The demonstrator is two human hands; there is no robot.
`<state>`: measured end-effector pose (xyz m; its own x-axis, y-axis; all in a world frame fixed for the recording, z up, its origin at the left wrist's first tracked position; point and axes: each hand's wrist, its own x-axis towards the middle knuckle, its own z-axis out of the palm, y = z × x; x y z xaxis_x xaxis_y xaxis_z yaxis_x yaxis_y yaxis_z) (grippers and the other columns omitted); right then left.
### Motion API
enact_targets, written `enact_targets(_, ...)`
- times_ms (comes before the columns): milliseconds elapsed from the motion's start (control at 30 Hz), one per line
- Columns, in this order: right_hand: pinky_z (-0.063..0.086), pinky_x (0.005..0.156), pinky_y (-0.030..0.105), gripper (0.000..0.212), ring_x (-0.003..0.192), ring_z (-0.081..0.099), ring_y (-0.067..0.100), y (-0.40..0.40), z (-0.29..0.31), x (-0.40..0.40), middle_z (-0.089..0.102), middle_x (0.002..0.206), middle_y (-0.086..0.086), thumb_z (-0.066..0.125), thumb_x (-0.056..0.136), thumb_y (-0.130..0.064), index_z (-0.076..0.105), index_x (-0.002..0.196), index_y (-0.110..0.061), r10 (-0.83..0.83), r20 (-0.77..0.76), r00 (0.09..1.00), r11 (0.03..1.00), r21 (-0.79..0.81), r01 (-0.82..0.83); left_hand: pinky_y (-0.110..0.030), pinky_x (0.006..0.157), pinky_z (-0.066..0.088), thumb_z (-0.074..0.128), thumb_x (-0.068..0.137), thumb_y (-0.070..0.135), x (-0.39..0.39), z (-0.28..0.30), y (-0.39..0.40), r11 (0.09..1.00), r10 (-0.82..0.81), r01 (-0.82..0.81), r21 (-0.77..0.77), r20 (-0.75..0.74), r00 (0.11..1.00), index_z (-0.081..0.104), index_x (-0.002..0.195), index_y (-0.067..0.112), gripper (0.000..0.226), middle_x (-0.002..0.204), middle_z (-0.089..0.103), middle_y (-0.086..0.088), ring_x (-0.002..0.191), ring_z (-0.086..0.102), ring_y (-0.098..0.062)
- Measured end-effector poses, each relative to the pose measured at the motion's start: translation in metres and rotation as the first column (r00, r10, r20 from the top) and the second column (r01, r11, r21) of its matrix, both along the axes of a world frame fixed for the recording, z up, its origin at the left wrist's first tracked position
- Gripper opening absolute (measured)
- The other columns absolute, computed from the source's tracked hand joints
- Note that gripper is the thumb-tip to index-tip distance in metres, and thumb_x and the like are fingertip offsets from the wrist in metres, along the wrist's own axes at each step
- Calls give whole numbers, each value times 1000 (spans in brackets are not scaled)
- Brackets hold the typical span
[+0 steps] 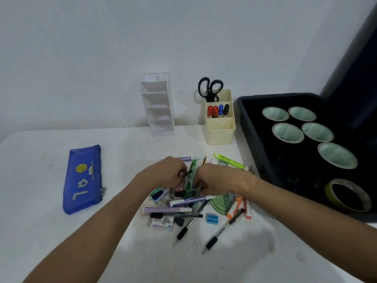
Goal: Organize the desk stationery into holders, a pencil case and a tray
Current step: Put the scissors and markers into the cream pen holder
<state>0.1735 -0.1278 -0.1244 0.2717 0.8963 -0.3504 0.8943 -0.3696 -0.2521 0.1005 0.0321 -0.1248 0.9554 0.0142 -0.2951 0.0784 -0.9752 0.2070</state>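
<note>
Scissors [210,88] and markers [217,111] are housed; left hand [165,173] pinches a pen [187,173], right hand [214,181] curls into the unsorted pile [193,203].

Bare desk [40,231] is lying open to the left and front of the stationery pile [189,203], with only the pencil case [82,180] sitting well to its left. The black tray [253,152] is walling off the right side, while two holders, white [158,105] and cream [220,127], are standing behind against the wall.
</note>
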Motion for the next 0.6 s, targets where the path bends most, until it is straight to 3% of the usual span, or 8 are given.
enact_targets(133, 55, 78, 39, 15, 84, 64, 26, 3, -2, 0, 64, 96, 8, 61, 89, -18, 71, 92, -7, -9, 15, 1000, 1000, 0, 9, -26, 61, 39, 56, 86, 17, -3, 9, 6, 997, 65, -64, -54, 28, 997, 68, 105, 17, 23, 77, 61, 1, 71, 53, -15)
enact_targets(267, 54, 79, 35, 20, 87, 57, 20, 1, -1, -8, 48, 105, 2, 61, 89, -25, 70, 91, -6, 21, 78, 997, 1000, -8, -21, -25, 70, 43, 61, 86, 26, -1, 18, 14, 989, 133, -127, -82, 79, 988, 64, 108, 16, 25, 99, 65, -2, 85, 56, -16)
enact_targets(433, 55, 74, 36, 12, 82, 61, 21, 0, 4, -1, 61, 93, 3, 54, 87, -20, 63, 86, -12, -61, -38, 997, 997, 40, 63, -24, 68, 40, 59, 88, 21, 0, 27, 23, 970, 213, -184, -156, 191, 958, 51, 127, 19, 40, 96, 68, -2, 80, 57, -16)
enact_targets(533, 48, 70, 27, 8, 81, 58, 13, -8, 32, 12, 60, 92, -6, 52, 94, -30, 55, 95, -24, -153, -113, 982, 976, 141, 168, -22, 64, 40, 60, 89, 20, 7, 45, 24, 946, 284, -198, -257, 365, 887, 50, 126, 22, 38, 88, 66, 2, 74, 59, -15)
enact_targets(600, 50, 70, 27, 15, 77, 60, 10, -17, 55, 26, 62, 90, -8, 51, 96, -34, 57, 104, -24, -244, -182, 953, 942, 189, 277, -21, 65, 43, 60, 91, 22, 14, 62, 21, 921, 344, -182, -343, 503, 793, 53, 118, 21, 28, 86, 64, 5, 73, 61, -14)
